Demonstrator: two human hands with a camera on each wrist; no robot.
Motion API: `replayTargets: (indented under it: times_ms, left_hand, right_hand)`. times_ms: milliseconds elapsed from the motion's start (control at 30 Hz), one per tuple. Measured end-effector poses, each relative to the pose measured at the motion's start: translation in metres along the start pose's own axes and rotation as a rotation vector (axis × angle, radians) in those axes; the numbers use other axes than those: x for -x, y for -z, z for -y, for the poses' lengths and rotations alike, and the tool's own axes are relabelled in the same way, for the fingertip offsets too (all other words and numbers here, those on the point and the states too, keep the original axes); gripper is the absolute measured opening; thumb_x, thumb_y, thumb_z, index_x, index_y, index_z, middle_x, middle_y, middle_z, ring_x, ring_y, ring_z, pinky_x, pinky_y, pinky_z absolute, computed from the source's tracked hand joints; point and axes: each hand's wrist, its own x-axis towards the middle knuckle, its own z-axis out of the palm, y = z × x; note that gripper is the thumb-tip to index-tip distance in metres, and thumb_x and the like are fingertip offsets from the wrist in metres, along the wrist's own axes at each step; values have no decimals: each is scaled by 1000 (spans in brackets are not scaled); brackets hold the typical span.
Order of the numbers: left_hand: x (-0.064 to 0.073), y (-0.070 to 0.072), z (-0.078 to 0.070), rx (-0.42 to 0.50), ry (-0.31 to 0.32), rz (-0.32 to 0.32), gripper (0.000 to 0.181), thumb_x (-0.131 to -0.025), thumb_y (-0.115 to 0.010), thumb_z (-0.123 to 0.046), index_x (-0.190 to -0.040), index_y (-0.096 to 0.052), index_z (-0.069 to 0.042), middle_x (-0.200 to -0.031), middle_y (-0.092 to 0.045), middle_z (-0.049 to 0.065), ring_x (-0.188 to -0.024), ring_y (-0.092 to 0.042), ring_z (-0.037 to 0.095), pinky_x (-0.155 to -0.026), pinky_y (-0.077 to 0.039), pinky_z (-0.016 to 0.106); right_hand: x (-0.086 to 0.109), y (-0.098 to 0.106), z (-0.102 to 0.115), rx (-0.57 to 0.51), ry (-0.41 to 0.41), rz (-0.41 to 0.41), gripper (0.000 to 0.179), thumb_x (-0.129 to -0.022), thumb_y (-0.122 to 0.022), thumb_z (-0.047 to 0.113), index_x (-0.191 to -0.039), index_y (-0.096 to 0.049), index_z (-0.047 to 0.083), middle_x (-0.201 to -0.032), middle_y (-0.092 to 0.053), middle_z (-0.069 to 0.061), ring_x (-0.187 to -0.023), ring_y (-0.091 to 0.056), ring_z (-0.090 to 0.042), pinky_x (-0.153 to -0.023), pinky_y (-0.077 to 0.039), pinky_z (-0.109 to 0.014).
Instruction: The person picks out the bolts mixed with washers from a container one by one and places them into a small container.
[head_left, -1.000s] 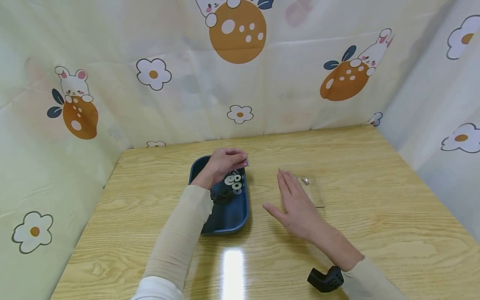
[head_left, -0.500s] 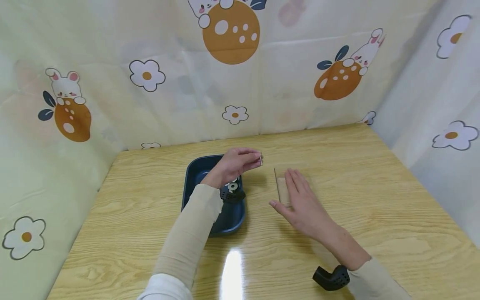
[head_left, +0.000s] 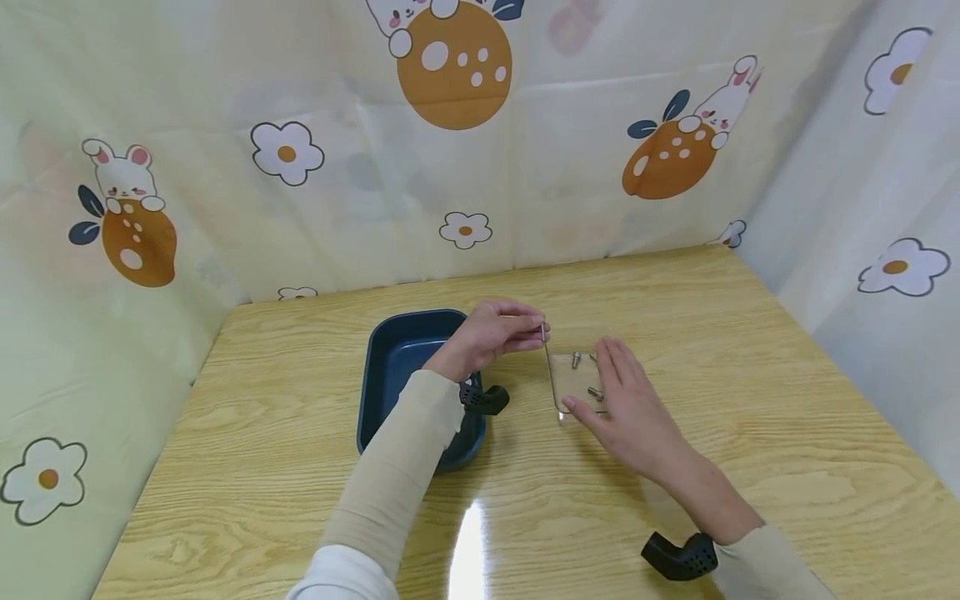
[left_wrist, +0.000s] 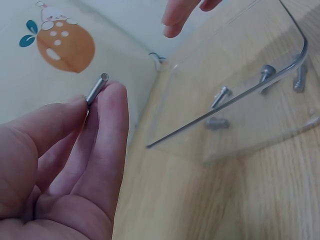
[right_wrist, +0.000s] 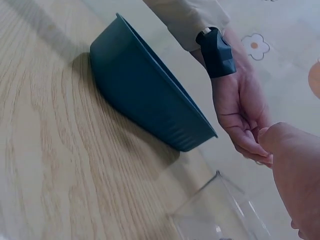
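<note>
My left hand [head_left: 491, 335] pinches a small metal screw [left_wrist: 96, 90] between thumb and fingers. It holds the screw at the left edge of a clear plastic box [head_left: 555, 385], above the rim. Several screws [head_left: 576, 360] lie inside the box; in the left wrist view, one screw [left_wrist: 266, 73] shows a round socket head. My right hand [head_left: 637, 417] stands over the right side of the box with fingers straight, hiding that side. Between its thumb and fingers, another screw [head_left: 595, 393] shows. Nothing appears in the right hand.
A dark blue bin [head_left: 390, 383] stands to the left, partly beneath my left forearm, which covers most of its right side. Black wrist-camera mounts [head_left: 678, 557] jut from both wrists. A patterned curtain [head_left: 360, 208] hangs along the table's back edge.
My left hand has moved right with the screw, from over the bin to the box's edge. The right hand has shifted slightly right, uncovering more of the box and its screws.
</note>
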Motion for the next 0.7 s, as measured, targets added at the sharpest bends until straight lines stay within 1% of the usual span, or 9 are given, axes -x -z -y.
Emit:
replayTargets:
  times_ms: [133, 233, 367, 500, 533, 633, 700]
  left_hand:
    - [-3, -5, 3, -13, 14, 11, 23, -96, -63, -7, -117, -67, 1, -124, -66, 27, -86, -73, 15, -86, -61, 30]
    - [-4, -9, 6, -27, 23, 15, 23, -95, -65, -7, -117, -69, 0, -125, -65, 28, -85, -73, 15, -85, -61, 29]
    - [-6, -16, 8, -55, 31, 8, 25, -94, -66, -6, -118, -70, -1, -123, -67, 25, -83, -73, 13, -84, -62, 28]
    - [-9, -25, 10, -73, 32, 4, 25, -94, -66, -5, -118, -70, 1, -120, -69, 22, -82, -72, 13, -89, -60, 32]
    - [-10, -27, 10, -84, 31, 3, 24, -94, -66, -4, -117, -70, 1, -120, -69, 22, -84, -72, 14, -91, -60, 34]
    - [-13, -34, 13, -131, 23, 5, 24, -94, -65, -4, -117, -70, 1, -123, -67, 25, -96, -73, 27, -97, -57, 40]
    - [-14, -39, 14, -165, 25, 8, 22, -94, -65, -3, -115, -71, 0, -123, -67, 25, -103, -71, 32, -99, -56, 43]
  right_hand:
    - [2, -1, -6, 10, -16, -12, 93, -100, -48, 55, -154, -8, -10, -163, -8, -30, -152, -6, -45, -123, -16, -62]
    - [4, -2, -10, 15, -32, -13, 94, -100, -48, 56, -154, -9, -11, -162, -9, -31, -151, -6, -46, -122, -16, -62]
    - [6, -4, -14, 12, -56, -4, 95, -99, -48, 56, -153, -9, -12, -162, -9, -32, -150, -7, -48, -122, -16, -64]
    - [7, -7, -18, 23, -69, -10, 96, -100, -47, 56, -152, -9, -14, -160, -10, -34, -150, -8, -50, -121, -16, -64]
    - [8, -7, -19, 27, -71, -15, 96, -100, -47, 56, -152, -9, -15, -160, -10, -35, -149, -8, -50, -121, -16, -64]
    - [8, -9, -22, 36, -79, -32, 96, -100, -48, 55, -151, -9, -16, -159, -11, -36, -148, -9, -51, -121, -16, -64]
    - [8, -11, -23, 40, -87, -39, 96, -100, -48, 55, -151, -10, -17, -159, -12, -37, -148, -10, -52, -121, -16, -64]
